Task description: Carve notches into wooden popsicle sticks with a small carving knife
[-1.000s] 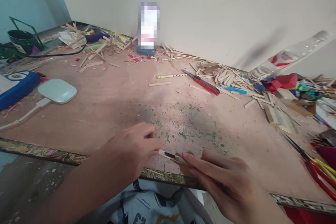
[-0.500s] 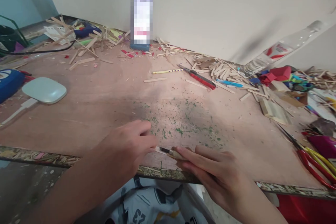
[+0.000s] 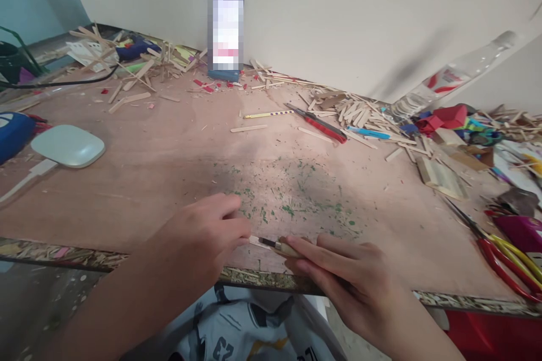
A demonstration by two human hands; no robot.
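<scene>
Close to the table's front edge, my left hand (image 3: pixel 215 228) pinches a thin pale strip (image 3: pixel 254 240), probably a piece of wooden craft stick; most of it is hidden by the fingers. My right hand (image 3: pixel 347 271) is closed around the light wooden handle of a small craft knife (image 3: pixel 275 245). Its dark blade end and metal collar point left, lying against or just over the strip. Whether the blade touches it cannot be made out. Green shavings (image 3: pixel 292 208) are scattered on the tabletop just beyond both hands.
Red-handled pliers (image 3: pixel 324 127), a yellow pencil-like stick (image 3: pixel 266 115) and a blue pen (image 3: pixel 368 133) lie farther back. Scissors (image 3: pixel 495 254) rest at right, a white mouse (image 3: pixel 70 146) at left. Piled craft sticks (image 3: pixel 359 113), a leaning bottle (image 3: pixel 453 79) and a phone (image 3: pixel 226 28) line the wall.
The view has shifted very slightly. Both hands keep their hold on the strip and the craft knife, with a little more of the knife's dark end and collar showing.
</scene>
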